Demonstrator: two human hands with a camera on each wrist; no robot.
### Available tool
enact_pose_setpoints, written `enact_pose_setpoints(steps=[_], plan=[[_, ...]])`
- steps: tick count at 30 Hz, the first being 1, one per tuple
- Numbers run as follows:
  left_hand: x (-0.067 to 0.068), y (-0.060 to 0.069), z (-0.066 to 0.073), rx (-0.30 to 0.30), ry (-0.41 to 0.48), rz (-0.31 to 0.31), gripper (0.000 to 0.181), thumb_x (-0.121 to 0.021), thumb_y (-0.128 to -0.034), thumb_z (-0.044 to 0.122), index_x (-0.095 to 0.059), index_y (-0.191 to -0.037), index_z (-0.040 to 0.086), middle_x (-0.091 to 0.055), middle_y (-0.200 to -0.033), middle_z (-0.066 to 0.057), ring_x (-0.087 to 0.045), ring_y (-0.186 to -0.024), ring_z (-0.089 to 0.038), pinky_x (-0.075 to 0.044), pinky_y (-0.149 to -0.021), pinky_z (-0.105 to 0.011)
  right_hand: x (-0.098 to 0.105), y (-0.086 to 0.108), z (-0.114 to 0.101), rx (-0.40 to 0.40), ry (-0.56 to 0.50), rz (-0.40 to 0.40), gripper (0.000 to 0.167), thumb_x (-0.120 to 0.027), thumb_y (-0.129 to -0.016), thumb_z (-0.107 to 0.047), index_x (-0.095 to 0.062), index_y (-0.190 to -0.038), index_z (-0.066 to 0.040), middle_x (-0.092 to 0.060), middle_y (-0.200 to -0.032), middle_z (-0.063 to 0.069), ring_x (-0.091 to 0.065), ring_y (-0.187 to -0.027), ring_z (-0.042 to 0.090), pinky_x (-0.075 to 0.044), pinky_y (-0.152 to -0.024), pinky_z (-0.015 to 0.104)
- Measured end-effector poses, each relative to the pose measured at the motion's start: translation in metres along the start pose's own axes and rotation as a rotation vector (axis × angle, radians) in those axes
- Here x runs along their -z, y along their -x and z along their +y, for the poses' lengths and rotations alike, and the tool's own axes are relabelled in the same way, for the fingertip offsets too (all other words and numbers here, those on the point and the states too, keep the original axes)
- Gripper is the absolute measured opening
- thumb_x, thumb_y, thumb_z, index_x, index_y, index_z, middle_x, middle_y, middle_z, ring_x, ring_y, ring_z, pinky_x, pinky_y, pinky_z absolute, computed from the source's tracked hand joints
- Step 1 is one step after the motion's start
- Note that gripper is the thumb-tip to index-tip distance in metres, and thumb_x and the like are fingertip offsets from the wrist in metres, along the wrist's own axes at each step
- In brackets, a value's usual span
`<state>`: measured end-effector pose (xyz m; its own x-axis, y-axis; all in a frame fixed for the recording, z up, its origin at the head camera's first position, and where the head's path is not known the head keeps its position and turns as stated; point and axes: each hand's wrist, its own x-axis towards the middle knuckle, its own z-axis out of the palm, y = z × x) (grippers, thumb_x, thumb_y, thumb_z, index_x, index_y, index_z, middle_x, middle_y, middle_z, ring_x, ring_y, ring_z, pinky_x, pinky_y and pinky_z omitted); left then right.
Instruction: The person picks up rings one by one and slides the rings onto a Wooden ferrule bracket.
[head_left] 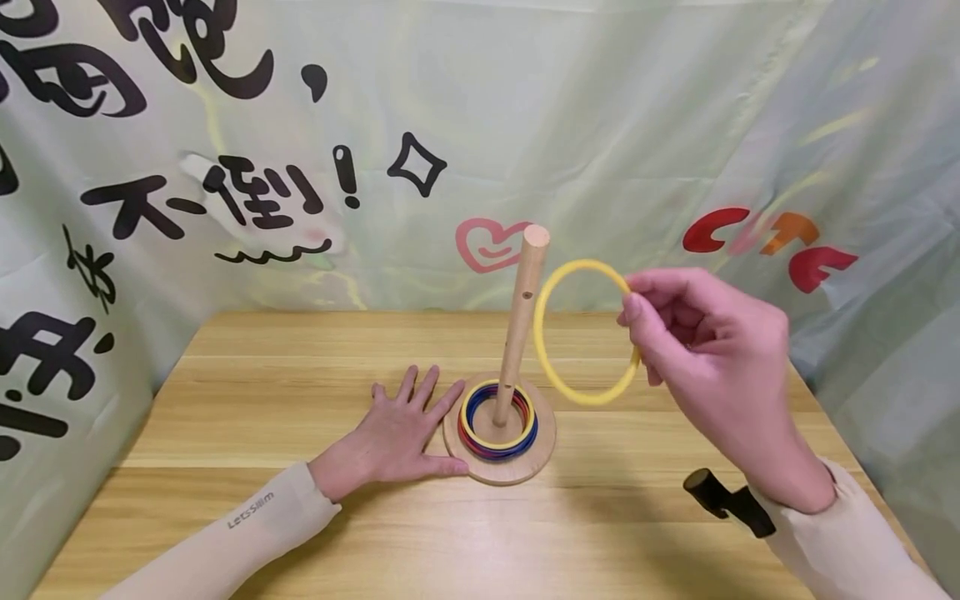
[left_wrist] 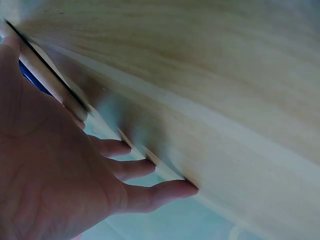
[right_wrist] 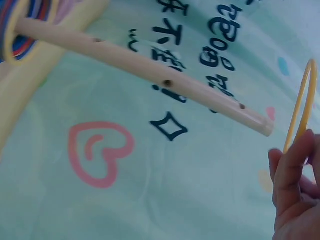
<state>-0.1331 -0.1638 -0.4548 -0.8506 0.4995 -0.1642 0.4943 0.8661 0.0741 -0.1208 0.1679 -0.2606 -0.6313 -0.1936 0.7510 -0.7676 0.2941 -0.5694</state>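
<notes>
A wooden post (head_left: 517, 325) rises from a round wooden base (head_left: 546, 442) on the table. Around the post's foot lies a stack of rings (head_left: 510, 452) in blue, red and yellow, a yellow one on top. My right hand (head_left: 712, 350) pinches a yellow ring (head_left: 543, 350) between thumb and fingers, held upright in the air just right of the post. In the right wrist view that ring (right_wrist: 308, 95) stands beyond the post's tip (right_wrist: 262, 125), apart from it. My left hand (head_left: 397, 433) lies spread with straight fingers, its thumb and index finger touching the base's left edge.
A wood-grain table (head_left: 262, 400) carries the stand near its middle. Behind and at both sides hangs a pale printed curtain (head_left: 600, 125) with black lettering and a pink heart. A black strap mount (head_left: 727, 504) is worn on the right wrist.
</notes>
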Motion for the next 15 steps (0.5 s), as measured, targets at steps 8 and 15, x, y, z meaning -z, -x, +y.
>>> enact_pose_setpoints(steps=[8,15], plan=[[0.000,0.001,0.000,-0.002,-0.001,0.007,0.118,-0.044,-0.0888,0.098,-0.021,-0.177,0.022,-0.021,-0.176,-0.028,-0.022,-0.158,-0.058,-0.034,-0.096,-0.091,-0.013,-0.022,-0.008,-0.112,-0.083,0.068,0.010,-0.076,-0.099,0.000,-0.079,-0.108,0.005,-0.065,-0.076,0.013,-0.053,-0.050,0.013,-0.047,-0.048,0.023],[0.001,0.000,0.001,-0.007,0.001,0.016,0.118,-0.045,-0.0888,0.097,-0.022,-0.177,0.022,-0.022,-0.176,-0.028,-0.023,-0.157,-0.059,-0.032,-0.097,-0.091,-0.025,-0.034,-0.004,-0.165,-0.086,0.045,0.012,-0.075,-0.100,-0.001,-0.077,-0.109,0.006,-0.066,-0.082,0.014,-0.055,-0.051,0.018,-0.049,-0.049,0.025]])
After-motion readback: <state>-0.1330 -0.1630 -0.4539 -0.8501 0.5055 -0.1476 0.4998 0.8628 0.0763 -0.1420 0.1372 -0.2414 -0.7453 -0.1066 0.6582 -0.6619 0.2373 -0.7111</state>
